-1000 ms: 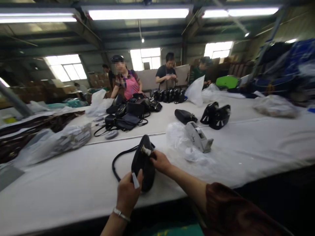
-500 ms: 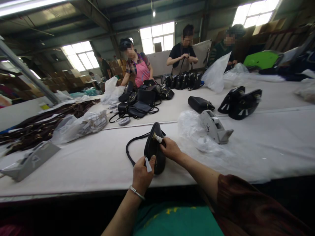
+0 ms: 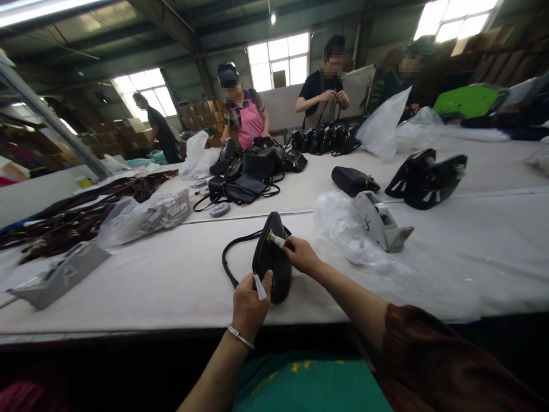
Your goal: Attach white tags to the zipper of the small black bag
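A black bag (image 3: 281, 274) stands on edge on the white table near its front edge, its strap (image 3: 229, 250) looping out to the left. My left hand (image 3: 251, 303) grips the bag's lower left edge, thumb on its side, beside a hanging white tag (image 3: 259, 288). My right hand (image 3: 302, 255) pinches a small white wrapped piece (image 3: 278, 241) attached to the bag's upper side by gold-coloured metal. Clear plastic (image 3: 343, 229) and a grey tape dispenser (image 3: 380, 223) lie right of the bag.
Black bags (image 3: 253, 174) are piled further back; two more (image 3: 435, 180) stand at the right. Brown straps (image 3: 86, 209), a plastic bag (image 3: 146, 216) and another dispenser (image 3: 64, 277) lie left. People (image 3: 246, 117) work across the white table (image 3: 180, 286).
The view has shifted slightly, moving most things a little right. Both hands keep their hold on the bag. At the back left, a person in dark clothes has come into clearer view.
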Tool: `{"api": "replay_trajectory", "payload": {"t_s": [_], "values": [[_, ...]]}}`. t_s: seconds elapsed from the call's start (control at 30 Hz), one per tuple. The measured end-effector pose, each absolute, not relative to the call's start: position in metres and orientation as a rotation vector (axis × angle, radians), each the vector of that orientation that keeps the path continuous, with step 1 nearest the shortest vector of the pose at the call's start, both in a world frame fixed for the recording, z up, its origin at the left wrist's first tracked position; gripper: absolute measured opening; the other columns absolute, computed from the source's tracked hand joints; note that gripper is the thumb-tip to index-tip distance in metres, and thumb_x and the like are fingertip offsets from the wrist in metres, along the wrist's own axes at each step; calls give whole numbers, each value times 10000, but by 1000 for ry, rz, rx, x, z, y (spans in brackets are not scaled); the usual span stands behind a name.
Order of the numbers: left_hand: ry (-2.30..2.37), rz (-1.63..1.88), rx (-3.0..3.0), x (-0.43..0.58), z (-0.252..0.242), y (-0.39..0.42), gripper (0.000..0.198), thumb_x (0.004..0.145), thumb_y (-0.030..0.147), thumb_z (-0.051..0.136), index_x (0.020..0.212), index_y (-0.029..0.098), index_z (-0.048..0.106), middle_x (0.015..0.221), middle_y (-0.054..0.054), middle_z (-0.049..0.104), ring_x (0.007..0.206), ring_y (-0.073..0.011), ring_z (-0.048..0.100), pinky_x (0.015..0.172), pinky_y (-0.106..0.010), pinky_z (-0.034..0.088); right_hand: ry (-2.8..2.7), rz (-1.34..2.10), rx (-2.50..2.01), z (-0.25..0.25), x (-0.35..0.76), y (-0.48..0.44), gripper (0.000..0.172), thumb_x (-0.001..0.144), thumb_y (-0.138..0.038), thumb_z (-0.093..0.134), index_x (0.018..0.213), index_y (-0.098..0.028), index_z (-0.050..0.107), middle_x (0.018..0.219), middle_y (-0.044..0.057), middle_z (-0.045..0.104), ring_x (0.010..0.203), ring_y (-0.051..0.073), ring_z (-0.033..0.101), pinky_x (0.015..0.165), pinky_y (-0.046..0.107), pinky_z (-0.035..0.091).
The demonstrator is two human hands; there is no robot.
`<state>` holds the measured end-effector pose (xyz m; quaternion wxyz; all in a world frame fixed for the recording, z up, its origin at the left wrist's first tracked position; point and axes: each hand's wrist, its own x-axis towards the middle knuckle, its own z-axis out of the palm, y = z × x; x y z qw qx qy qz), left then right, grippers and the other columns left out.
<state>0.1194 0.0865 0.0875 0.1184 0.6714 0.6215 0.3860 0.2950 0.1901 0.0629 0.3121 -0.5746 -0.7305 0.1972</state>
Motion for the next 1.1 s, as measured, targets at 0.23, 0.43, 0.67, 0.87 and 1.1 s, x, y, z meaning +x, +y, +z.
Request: {"api": "replay_trajectory", "payload": {"t_s": [0.23, 0.43, 0.67, 0.87, 1.1], "values": [[1886, 1219, 1930, 127, 84, 84, 402, 923, 402, 511, 569, 217, 466, 535, -12, 537, 502, -132, 473, 516, -281, 333, -2044, 441, -1274, 72, 292, 154, 162, 879, -111, 484, 838, -172, 628, 897, 70, 627, 844, 179, 580, 781, 280, 450], [1900, 1301, 2123, 125, 88, 90, 371, 937, 324, 470, 585, 209, 485, 551, -25, 529, 531, -146, 501, 554, -286, 363, -2086, 522, -962, 80, 281, 93, 167, 897, -128, 457, 920, -171, 617, 847, 64, 580, 784, 180, 565, 717, 290, 473], [1859, 1304, 2193, 121, 85, 99, 347, 942, 342, 488, 626, 200, 507, 598, -28, 536, 596, -161, 525, 620, -302, 418, -1925, 643, -992, 70, 277, 87, 118, 881, -129, 498, 880, -187, 600, 833, 50, 599, 790, 176, 578, 727, 297, 478], [1647, 1115, 2174, 98, 90, 87, 441, 815, 423, 696, 1146, 149, 600, 1061, -112, 661, 990, -231, 624, 861, -359, 511, -1880, 730, -1070, 55, 281, 93, 81, 859, -127, 553, 839, -183, 609, 826, 39, 627, 781, 170, 593, 719, 285, 463], [1756, 1278, 2101, 96, 66, 24, 90, 859, 263, 649, 905, 189, 627, 794, -41, 628, 746, -174, 606, 739, -306, 501, -1837, 753, -1050, 54, 278, 96, 81, 836, -121, 562, 821, -183, 613, 806, 38, 633, 757, 169, 599, 702, 279, 462]]}}
